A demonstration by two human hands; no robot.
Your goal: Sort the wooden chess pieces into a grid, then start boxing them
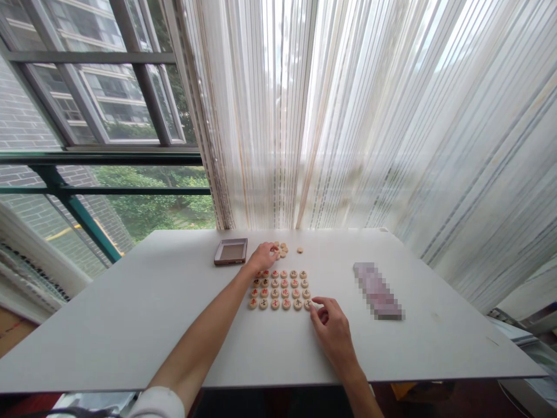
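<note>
Round wooden chess pieces (pixel 275 293) with red or black characters lie in four rows on the white table (pixel 174 331). Behind them is a small loose cluster of pieces (pixel 284 248), and one single piece (pixel 300 250) lies apart to its right. My left hand (pixel 263 255) reaches over the back left of the rows, its fingertips closed at a piece on the cluster's left edge. My right hand (pixel 329 320) rests at the front right corner of the rows, thumb and forefinger at the last piece (pixel 307 303) of the front row.
An open shallow box (pixel 231 252) sits at the back left of the table. A blurred pinkish object (pixel 378 291) lies on the right side. Behind the table hang striped sheer curtains (pixel 348 145), with a window (pixel 104 69) at the left.
</note>
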